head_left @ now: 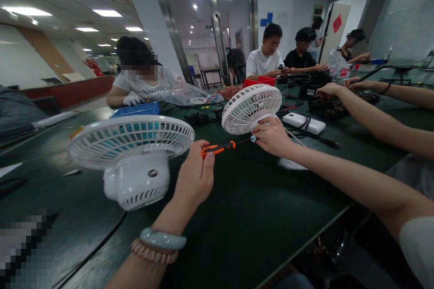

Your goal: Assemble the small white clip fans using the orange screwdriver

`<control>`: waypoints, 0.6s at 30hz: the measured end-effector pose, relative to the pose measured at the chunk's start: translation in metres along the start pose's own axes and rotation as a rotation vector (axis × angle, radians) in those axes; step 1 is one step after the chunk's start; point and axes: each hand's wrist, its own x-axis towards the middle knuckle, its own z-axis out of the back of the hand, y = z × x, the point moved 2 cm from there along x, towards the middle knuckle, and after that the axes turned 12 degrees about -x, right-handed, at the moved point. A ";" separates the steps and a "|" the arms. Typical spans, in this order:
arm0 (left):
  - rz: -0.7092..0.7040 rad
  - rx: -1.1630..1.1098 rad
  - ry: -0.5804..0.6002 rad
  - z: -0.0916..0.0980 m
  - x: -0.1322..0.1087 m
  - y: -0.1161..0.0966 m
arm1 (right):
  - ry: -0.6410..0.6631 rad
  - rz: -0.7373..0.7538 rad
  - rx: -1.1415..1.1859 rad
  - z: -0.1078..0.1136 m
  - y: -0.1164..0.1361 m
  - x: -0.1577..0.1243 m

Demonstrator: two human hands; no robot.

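Observation:
In the head view, my left hand (196, 174), closed, grips the orange and black handle of a screwdriver (219, 148). The thin shaft points right, towards my right hand (273, 137). That hand is closed around the back of a small white fan (251, 109), whose round grille is tilted up. A small pale-blue piece shows by its fingertips; I cannot make out what it is or whether the screwdriver's tip touches it. Left of my left hand, a larger white fan (137, 180) with blue blades rests on the dark green table (233, 226), grille upwards.
A black cable (98, 244) runs from the larger fan. A white power bank (305, 123) with a dark cord lies right of the small fan. Farther back are a blue tray (135, 109), a red bin (259, 82) and plastic bags. A co-worker's arms (379, 117) reach in from the right.

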 end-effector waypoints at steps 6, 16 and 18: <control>-0.061 -0.020 0.034 0.000 0.000 0.003 | 0.005 0.005 -0.001 -0.001 0.000 0.000; 0.040 0.066 0.096 0.002 -0.001 -0.003 | 0.016 0.002 0.005 -0.001 -0.001 0.000; 0.055 0.096 0.095 0.001 0.000 0.001 | 0.016 0.002 0.007 -0.001 -0.001 0.000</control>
